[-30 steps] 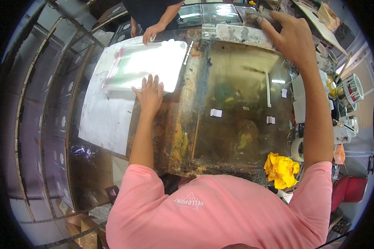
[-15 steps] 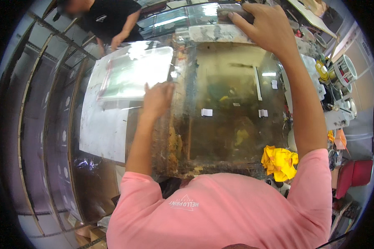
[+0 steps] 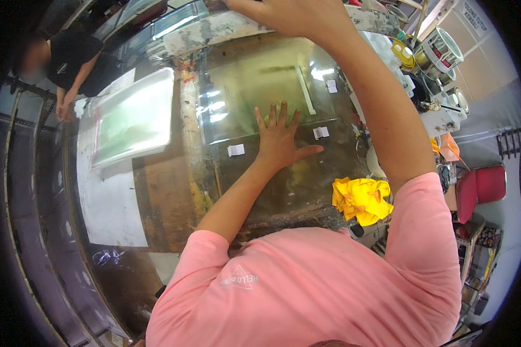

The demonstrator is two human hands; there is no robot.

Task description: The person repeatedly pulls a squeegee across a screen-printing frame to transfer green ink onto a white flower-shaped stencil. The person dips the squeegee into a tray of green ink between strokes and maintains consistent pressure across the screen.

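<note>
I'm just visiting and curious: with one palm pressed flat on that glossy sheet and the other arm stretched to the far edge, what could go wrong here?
1. The left hand presses flat on the glossy sheet; it might smudge it or shift it.
2. The right hand grips the paint-crusted frame at full stretch, so the hold may slip.
3. The yellow rag sits at the table's edge and could drop.

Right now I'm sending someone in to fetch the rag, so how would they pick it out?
Start at the big stained work table with the clear sheet under the person's flat left hand. Go to its near right corner. The rag lies crumpled there, the only bright yellow cloth, unlike the small white tape pieces on the sheet.
</note>
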